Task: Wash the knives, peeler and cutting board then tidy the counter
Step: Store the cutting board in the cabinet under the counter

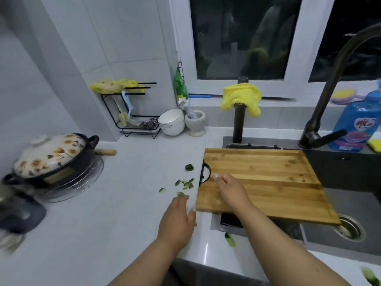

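Observation:
A bamboo cutting board (266, 178) with a black handle at its left end lies across the left part of the dark sink (350, 203), overhanging the counter edge. My right hand (231, 189) rests over the board's left end, fingers loosely curled, holding nothing. My left hand (178, 219) lies flat on the white counter (115, 213) just left of the board, fingers spread beside green vegetable scraps (186, 183). More green peel (229, 240) lies on the sink's front rim. No knife or peeler is plainly visible.
A floral-lidded black pot (51, 157) stands at the left on a glass lid. At the back are a wire rack (136, 116), white bowls (172, 121), a mortar (195, 122), a yellow cloth (241, 99) on a post, the dark tap (329, 89) and a blue detergent bottle (356, 120).

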`<action>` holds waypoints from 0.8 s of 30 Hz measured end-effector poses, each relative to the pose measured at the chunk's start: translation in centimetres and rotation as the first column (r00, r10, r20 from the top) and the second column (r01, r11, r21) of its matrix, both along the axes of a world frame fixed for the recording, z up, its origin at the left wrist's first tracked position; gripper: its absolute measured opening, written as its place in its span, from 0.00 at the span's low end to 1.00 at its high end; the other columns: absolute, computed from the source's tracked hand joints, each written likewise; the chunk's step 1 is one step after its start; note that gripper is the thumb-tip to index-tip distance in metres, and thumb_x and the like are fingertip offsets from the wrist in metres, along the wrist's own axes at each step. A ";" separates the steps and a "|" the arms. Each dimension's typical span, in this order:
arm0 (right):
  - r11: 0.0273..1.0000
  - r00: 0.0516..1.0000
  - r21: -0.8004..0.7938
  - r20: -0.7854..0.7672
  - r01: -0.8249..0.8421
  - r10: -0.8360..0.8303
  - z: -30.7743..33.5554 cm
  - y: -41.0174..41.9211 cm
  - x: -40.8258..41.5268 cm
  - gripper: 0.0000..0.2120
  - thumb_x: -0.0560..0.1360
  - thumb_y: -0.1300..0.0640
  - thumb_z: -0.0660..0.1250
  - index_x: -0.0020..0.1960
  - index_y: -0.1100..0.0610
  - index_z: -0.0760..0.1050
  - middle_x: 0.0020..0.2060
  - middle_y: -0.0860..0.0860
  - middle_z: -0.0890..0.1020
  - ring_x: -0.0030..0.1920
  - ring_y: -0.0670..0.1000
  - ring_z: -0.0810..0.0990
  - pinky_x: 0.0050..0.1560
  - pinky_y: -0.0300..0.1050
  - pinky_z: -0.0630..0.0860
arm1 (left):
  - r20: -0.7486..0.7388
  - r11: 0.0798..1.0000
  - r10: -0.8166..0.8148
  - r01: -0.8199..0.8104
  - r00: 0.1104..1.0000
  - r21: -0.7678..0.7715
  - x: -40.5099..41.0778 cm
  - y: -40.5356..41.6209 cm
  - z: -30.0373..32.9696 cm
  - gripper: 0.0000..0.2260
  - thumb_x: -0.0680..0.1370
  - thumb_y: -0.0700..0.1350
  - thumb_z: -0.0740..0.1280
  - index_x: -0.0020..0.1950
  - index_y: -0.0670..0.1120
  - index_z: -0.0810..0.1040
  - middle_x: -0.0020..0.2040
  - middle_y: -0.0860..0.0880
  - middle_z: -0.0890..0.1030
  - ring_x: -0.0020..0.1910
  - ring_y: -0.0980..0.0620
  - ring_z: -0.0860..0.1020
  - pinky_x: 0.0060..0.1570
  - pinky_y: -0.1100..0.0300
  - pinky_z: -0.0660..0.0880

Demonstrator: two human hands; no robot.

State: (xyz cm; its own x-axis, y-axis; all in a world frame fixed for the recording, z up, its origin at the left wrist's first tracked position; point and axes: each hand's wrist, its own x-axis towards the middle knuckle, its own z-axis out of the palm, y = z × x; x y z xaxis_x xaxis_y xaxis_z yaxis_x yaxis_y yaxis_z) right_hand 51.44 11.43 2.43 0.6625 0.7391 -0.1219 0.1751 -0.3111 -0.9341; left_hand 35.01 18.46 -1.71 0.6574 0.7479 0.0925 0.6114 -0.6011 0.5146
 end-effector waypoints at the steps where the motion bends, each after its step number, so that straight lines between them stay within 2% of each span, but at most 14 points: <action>1: 0.999 0.999 -0.002 -0.028 -0.035 0.035 0.0 -0.3 -0.8 0.13 0.80 0.48 0.58 0.38 0.49 0.70 0.34 0.47 0.75 0.36 0.48 0.73 0.35 0.43 0.66 | -0.007 0.999 0.044 -0.044 0.999 0.002 -0.9 -0.7 0.0 0.20 0.81 0.53 0.56 0.73 0.50 0.65 0.70 0.52 0.68 0.66 0.55 0.69 0.62 0.66 0.64; 4: 0.992 0.986 0.016 -0.106 -0.124 0.125 -0.9 -1.4 -3.4 0.12 0.79 0.46 0.58 0.43 0.51 0.75 0.40 0.48 0.79 0.45 0.52 0.79 0.41 0.44 0.71 | -0.028 0.990 0.143 -0.143 0.989 -0.004 -3.4 -3.2 -0.4 0.20 0.82 0.53 0.56 0.73 0.49 0.65 0.70 0.52 0.68 0.66 0.54 0.69 0.61 0.68 0.63; 7: 0.978 0.969 -0.011 -0.139 -0.207 0.204 -2.0 -2.3 -6.4 0.17 0.79 0.42 0.58 0.48 0.55 0.76 0.43 0.51 0.81 0.46 0.53 0.80 0.48 0.49 0.76 | -0.052 0.975 0.218 -0.219 0.975 -0.022 -6.1 -6.1 -0.1 0.20 0.82 0.52 0.56 0.73 0.48 0.65 0.70 0.51 0.67 0.67 0.53 0.69 0.63 0.67 0.63; 10: 0.940 0.928 -0.032 -0.174 -0.339 0.329 -2.7 -2.7 -10.5 0.17 0.79 0.43 0.58 0.48 0.55 0.77 0.40 0.50 0.81 0.46 0.53 0.81 0.56 0.54 0.76 | -0.058 0.946 0.320 -0.322 0.946 -0.027 -10.2 -8.7 0.0 0.19 0.82 0.51 0.57 0.72 0.49 0.66 0.69 0.51 0.69 0.64 0.54 0.70 0.59 0.65 0.66; 13: 0.915 0.897 -0.039 -0.220 -0.401 0.383 -3.7 -2.7 -13.6 0.17 0.80 0.46 0.58 0.48 0.59 0.77 0.39 0.52 0.81 0.45 0.55 0.81 0.56 0.54 0.76 | -0.090 0.930 0.364 -0.367 0.927 -0.014 -13.5 -10.2 0.3 0.18 0.82 0.50 0.57 0.71 0.49 0.67 0.67 0.51 0.70 0.64 0.53 0.70 0.58 0.63 0.67; 18: 0.860 0.829 -0.127 -0.367 -0.495 0.422 -5.7 -3.4 -19.8 0.17 0.80 0.46 0.58 0.47 0.59 0.76 0.36 0.53 0.80 0.36 0.51 0.78 0.50 0.49 0.76 | -0.166 0.878 0.471 -0.478 0.866 0.001 -20.5 -13.0 -0.1 0.20 0.81 0.50 0.57 0.72 0.47 0.66 0.71 0.50 0.69 0.68 0.51 0.69 0.63 0.65 0.62; 24: 0.830 0.837 -0.250 -0.387 -0.498 0.386 -8.0 -5.4 -26.4 0.22 0.80 0.42 0.55 0.45 0.60 0.73 0.33 0.55 0.78 0.36 0.54 0.77 0.49 0.50 0.77 | -0.237 0.891 0.447 -0.454 0.863 0.028 -26.9 -14.9 -1.4 0.20 0.82 0.51 0.54 0.72 0.47 0.68 0.71 0.50 0.70 0.70 0.50 0.66 0.67 0.64 0.58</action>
State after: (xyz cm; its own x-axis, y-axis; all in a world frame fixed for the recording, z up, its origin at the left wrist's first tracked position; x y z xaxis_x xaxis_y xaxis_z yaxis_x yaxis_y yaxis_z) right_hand 25.03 6.07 -5.58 0.1590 0.8202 -0.5495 0.0919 -0.5664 -0.8190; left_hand 8.12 3.58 -3.13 0.2484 0.9676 -0.0456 0.9153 -0.2190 0.3381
